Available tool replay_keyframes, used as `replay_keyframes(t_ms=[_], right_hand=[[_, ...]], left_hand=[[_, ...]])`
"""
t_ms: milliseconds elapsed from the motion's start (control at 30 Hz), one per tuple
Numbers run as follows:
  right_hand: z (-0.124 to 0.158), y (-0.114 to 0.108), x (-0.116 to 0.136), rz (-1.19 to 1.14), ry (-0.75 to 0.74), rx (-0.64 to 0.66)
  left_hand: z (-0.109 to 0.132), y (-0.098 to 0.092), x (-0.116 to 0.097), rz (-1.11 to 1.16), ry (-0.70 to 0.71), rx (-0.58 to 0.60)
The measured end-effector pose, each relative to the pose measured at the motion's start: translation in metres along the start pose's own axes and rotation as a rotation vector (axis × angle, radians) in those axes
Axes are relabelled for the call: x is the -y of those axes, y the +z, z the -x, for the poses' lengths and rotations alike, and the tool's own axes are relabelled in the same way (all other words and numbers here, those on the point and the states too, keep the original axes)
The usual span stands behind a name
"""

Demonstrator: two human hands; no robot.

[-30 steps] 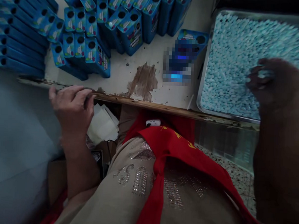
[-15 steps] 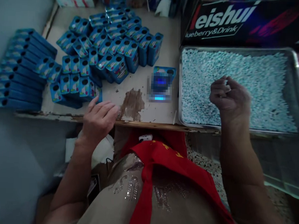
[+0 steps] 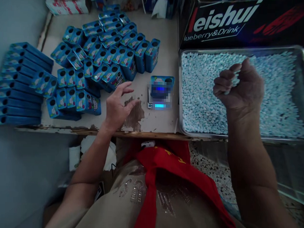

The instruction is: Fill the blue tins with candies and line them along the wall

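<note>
My right hand (image 3: 239, 85) is cupped shut on a handful of pale blue candies, held above the metal tray (image 3: 179, 95) that is full of the same candies (image 3: 274, 98). My left hand (image 3: 118, 104) hovers open over the white table (image 3: 156, 120), fingers spread, beside a worn brown patch. Just right of it a single blue tin (image 3: 161, 81) stands on a small scale, partly blurred. Several upright blue tins (image 3: 111, 56) with round holes on top stand clustered behind my left hand.
Flat stacks of blue tins (image 3: 21, 79) lie at the table's left edge. A black drink carton (image 3: 235, 20) stands behind the tray. Boxes and bags crowd the back edge. My red apron and beige top fill the foreground.
My left hand left the table's front edge and moved up and right onto the table, opening. My right hand rose from the candies with a closed handful. The view lifted.
</note>
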State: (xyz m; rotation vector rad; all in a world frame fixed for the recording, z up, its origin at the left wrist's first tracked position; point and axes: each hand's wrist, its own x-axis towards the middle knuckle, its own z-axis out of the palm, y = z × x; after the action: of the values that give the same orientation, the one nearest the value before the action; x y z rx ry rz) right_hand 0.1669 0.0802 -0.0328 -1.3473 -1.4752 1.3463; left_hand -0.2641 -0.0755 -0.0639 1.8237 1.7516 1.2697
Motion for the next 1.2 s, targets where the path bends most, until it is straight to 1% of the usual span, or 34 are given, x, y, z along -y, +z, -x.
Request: replay_keyframes(t_ms=[67, 167, 267, 367, 400, 467, 533, 567, 600, 633, 700, 767, 800, 867, 900, 967, 1033, 1133, 1200], right_hand=[[-0.009, 0.007, 0.009, 0.112, -0.032, -0.039], [-0.016, 0.023, 0.019, 0.150, -0.078, -0.060], [-0.013, 0.035, 0.022, 0.219, -0.006, -0.057], [-0.009, 0.038, 0.021, 0.350, 0.053, -0.074], [-0.008, 0.037, 0.021, 0.374, 0.042, -0.058], [-0.008, 0.038, 0.023, 0.405, -0.029, -0.022], [-0.010, 0.044, 0.026, 0.391, -0.108, 0.004], [-0.011, 0.049, 0.028, 0.322, -0.121, 0.006], [-0.013, 0.056, 0.030, 0.200, -0.103, 0.006], [-0.015, 0.063, 0.031, 0.044, -0.052, 0.009], [-0.019, 0.078, 0.030, -0.259, 0.120, 0.023], [-0.025, 0.088, 0.026, -0.476, 0.309, 0.072], [-0.027, 0.091, 0.023, -0.559, 0.381, 0.109], [-0.032, 0.092, 0.016, -0.708, 0.456, 0.167], [-0.034, 0.091, 0.013, -0.769, 0.473, 0.180], [-0.036, 0.089, 0.008, -0.843, 0.504, 0.194], [-0.036, 0.087, 0.008, -0.868, 0.560, 0.221], [-0.033, 0.088, 0.013, -0.921, 0.649, 0.245], [-0.030, 0.089, 0.017, -0.971, 0.665, 0.241]], left_hand=[[-0.002, 0.007, 0.003, 0.058, -0.054, 0.017], [-0.004, 0.018, 0.004, 0.129, -0.107, 0.041], [-0.005, 0.032, 0.004, 0.176, -0.116, 0.050], [-0.012, 0.051, 0.009, 0.193, -0.102, 0.023], [-0.016, 0.058, 0.012, 0.201, -0.093, 0.011], [-0.028, 0.072, 0.018, 0.233, -0.072, 0.014], [-0.045, 0.084, 0.020, 0.284, -0.054, 0.085], [-0.055, 0.088, 0.017, 0.303, -0.039, 0.135], [-0.065, 0.090, 0.011, 0.303, -0.010, 0.183], [-0.075, 0.090, 0.002, 0.280, 0.042, 0.222], [-0.093, 0.087, -0.027, 0.149, 0.208, 0.260], [-0.104, 0.083, -0.063, -0.031, 0.383, 0.240], [-0.107, 0.081, -0.079, -0.106, 0.448, 0.219], [-0.111, 0.083, -0.104, -0.198, 0.533, 0.182], [-0.113, 0.086, -0.111, -0.224, 0.564, 0.181], [-0.117, 0.094, -0.113, -0.267, 0.608, 0.208], [-0.120, 0.102, -0.107, -0.306, 0.612, 0.212], [-0.119, 0.107, -0.094, -0.270, 0.585, 0.140], [-0.115, 0.105, -0.088, -0.196, 0.539, 0.087]])
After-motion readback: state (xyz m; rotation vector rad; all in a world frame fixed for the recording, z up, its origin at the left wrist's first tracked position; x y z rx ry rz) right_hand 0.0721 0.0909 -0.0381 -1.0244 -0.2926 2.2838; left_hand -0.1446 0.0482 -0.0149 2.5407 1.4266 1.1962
